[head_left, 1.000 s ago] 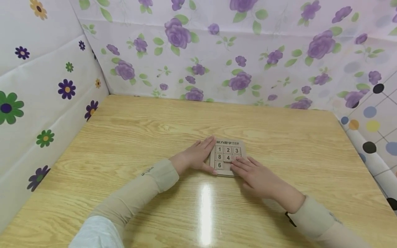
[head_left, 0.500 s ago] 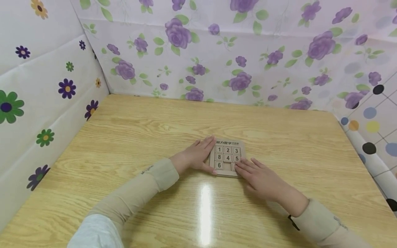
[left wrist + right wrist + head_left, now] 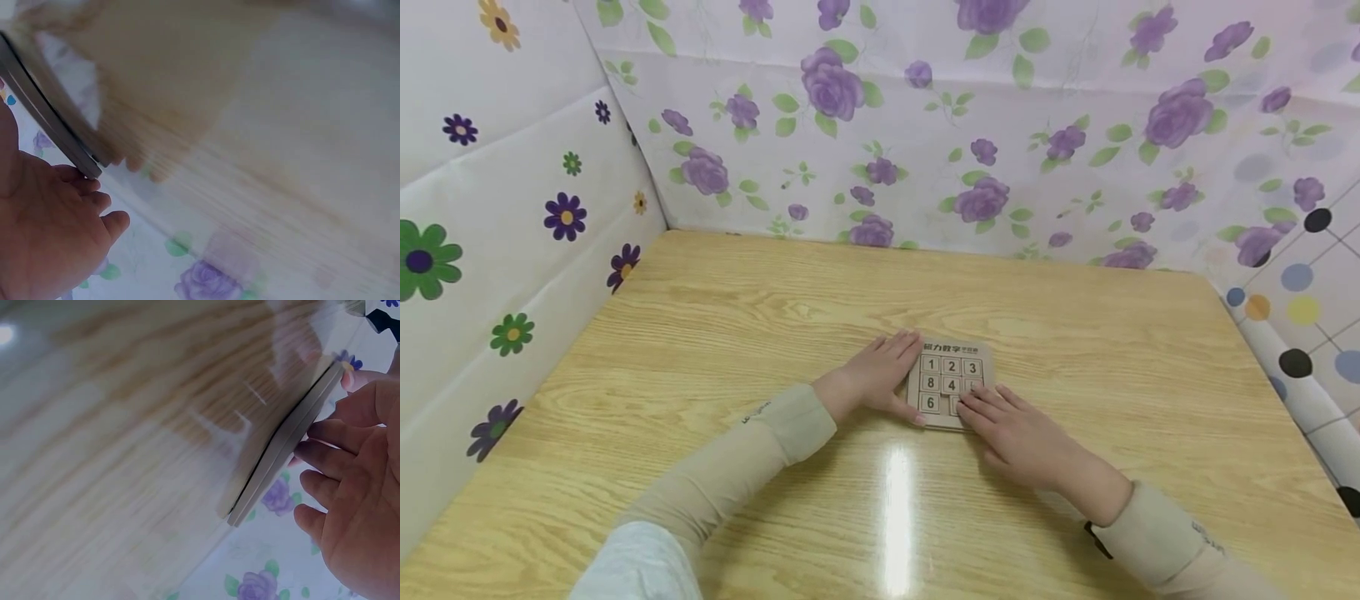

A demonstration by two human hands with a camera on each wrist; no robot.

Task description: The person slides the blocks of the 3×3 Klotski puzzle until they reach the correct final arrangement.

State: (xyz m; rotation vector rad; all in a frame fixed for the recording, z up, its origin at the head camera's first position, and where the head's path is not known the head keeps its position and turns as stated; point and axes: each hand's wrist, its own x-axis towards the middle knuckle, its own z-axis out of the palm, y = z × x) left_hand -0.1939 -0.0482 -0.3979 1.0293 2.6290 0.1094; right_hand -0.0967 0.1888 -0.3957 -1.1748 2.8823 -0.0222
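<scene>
A flat number slide puzzle point(image 3: 988, 367) lies on the table, its face toward me in the head view. Tiles 1, 2 and 3 fill its top row; 8 and tile 4 point(image 3: 952, 385) come below, and tile 6 point(image 3: 930, 403) sits at bottom left. My left hand point(image 3: 880, 375) rests along the puzzle's left side, fingers toward the top corner and thumb at the bottom corner. With extended fingers, my right hand point(image 3: 1022, 433) presses on a partly covered bottom-row tile point(image 3: 954, 406), just right of a narrow gap. The fingers also overlap the tile right of 4.
The wood-grain table point(image 3: 760, 300) surrounds the puzzle and reflects a bright streak of light point(image 3: 897, 517). A purple-flowered sheet point(image 3: 925, 125) hangs behind it, and more patterned sheets line both sides.
My right hand has slid left, and the bottom-row tile under its fingers has moved left from the right-hand slot. The 5 visible half a second ago is now mostly covered. My left hand stays put.
</scene>
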